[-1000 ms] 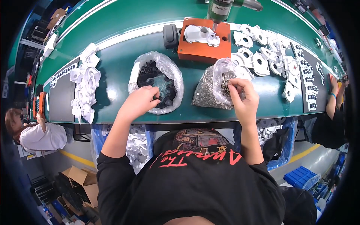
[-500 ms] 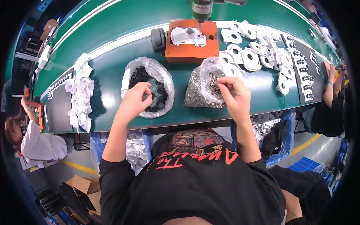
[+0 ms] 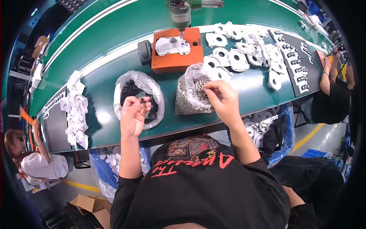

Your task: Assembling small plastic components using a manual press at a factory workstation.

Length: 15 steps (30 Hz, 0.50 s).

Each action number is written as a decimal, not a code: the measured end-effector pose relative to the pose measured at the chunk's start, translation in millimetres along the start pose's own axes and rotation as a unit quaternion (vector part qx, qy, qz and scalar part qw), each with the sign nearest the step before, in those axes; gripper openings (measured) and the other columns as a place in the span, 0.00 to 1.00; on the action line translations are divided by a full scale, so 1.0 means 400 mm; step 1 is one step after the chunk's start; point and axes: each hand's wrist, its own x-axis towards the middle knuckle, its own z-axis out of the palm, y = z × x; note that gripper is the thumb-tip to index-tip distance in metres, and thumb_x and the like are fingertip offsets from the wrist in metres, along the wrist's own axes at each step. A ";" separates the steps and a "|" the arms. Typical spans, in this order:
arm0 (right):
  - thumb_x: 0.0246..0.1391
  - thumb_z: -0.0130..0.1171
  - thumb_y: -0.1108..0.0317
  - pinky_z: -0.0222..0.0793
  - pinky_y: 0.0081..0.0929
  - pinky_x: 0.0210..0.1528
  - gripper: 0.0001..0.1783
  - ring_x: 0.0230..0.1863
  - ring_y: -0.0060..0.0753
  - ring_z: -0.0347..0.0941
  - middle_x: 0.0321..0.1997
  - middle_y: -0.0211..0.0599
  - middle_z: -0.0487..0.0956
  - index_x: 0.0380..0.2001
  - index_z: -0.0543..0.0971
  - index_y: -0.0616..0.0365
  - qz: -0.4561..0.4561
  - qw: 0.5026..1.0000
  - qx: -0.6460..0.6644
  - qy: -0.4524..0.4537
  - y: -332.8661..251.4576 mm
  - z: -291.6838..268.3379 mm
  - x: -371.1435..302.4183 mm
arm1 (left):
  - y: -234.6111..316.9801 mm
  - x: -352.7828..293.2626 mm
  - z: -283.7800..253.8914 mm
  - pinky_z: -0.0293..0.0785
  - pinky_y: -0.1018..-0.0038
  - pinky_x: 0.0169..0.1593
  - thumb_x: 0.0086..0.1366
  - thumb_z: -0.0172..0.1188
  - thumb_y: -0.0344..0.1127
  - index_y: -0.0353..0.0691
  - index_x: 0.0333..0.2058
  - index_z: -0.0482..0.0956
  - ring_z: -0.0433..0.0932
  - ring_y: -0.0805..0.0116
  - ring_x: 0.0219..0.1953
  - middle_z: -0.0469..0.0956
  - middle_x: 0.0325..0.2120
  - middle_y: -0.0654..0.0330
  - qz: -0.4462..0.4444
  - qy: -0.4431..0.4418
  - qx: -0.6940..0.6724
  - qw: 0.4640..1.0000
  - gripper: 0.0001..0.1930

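Note:
My left hand [image 3: 132, 116] is raised over the near side of a clear plastic bag [image 3: 158, 95] of small black parts. Its fingertips pinch one small black part [image 3: 143, 100]. Thumb and forefinger of my right hand [image 3: 225, 101] are closed together above the mouth of a second clear bag [image 3: 183, 100], filled with metal screws; what they hold, if anything, is too small to make out. Beyond the bags, a white plastic housing [image 3: 166, 45] lies on an orange block [image 3: 171, 65], beneath the tip of a green power screwdriver [image 3: 180, 17].
White round housings [image 3: 237, 59] spread over the right of the green bench, beside a black board [image 3: 295, 57] of assembled parts. More white parts [image 3: 75, 110] are heaped at the left. A black box-like object [image 3: 144, 52] adjoins the orange block. People work at both sides.
My left hand has come up out of the black parts with one between its fingertips. The right hand stays at the screw bag. The whole view has shifted, with bench items now farther left.

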 end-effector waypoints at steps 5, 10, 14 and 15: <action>0.49 0.59 0.77 0.65 0.15 0.29 0.06 0.26 0.17 0.69 0.30 0.32 0.75 0.32 0.77 0.62 0.017 0.999 0.025 0.014 0.005 0.002 0.001 | 0.025 0.018 0.003 0.77 0.72 0.46 0.62 0.50 0.21 0.34 0.39 0.67 0.78 0.57 0.42 0.73 0.42 0.42 0.050 0.009 0.043 0.998 0.07; 0.49 0.59 0.76 0.66 0.16 0.30 0.06 0.27 0.17 0.71 0.30 0.32 0.77 0.32 0.77 0.62 0.048 0.998 0.049 -0.012 -0.018 -0.019 0.000 | 0.065 0.076 0.051 0.80 0.73 0.38 0.62 0.51 0.24 0.32 0.37 0.68 0.80 0.60 0.34 0.76 0.36 0.44 0.049 0.008 0.120 0.991 0.05; 0.49 0.59 0.76 0.65 0.14 0.30 0.04 0.27 0.14 0.70 0.30 0.29 0.79 0.31 0.77 0.62 0.091 0.987 0.130 -0.020 -0.005 -0.023 -0.011 | 0.087 0.208 0.136 0.71 0.80 0.28 0.61 0.55 0.28 0.31 0.34 0.72 0.79 0.69 0.27 0.78 0.30 0.50 0.056 -0.063 0.305 0.949 0.06; 0.49 0.59 0.76 0.65 0.13 0.29 0.05 0.26 0.13 0.68 0.29 0.28 0.78 0.31 0.77 0.62 0.092 0.986 0.137 -0.020 -0.004 -0.023 -0.011 | 0.099 0.251 0.166 0.71 0.80 0.28 0.60 0.56 0.29 0.30 0.33 0.73 0.78 0.72 0.26 0.78 0.29 0.53 0.073 -0.076 0.413 0.905 0.07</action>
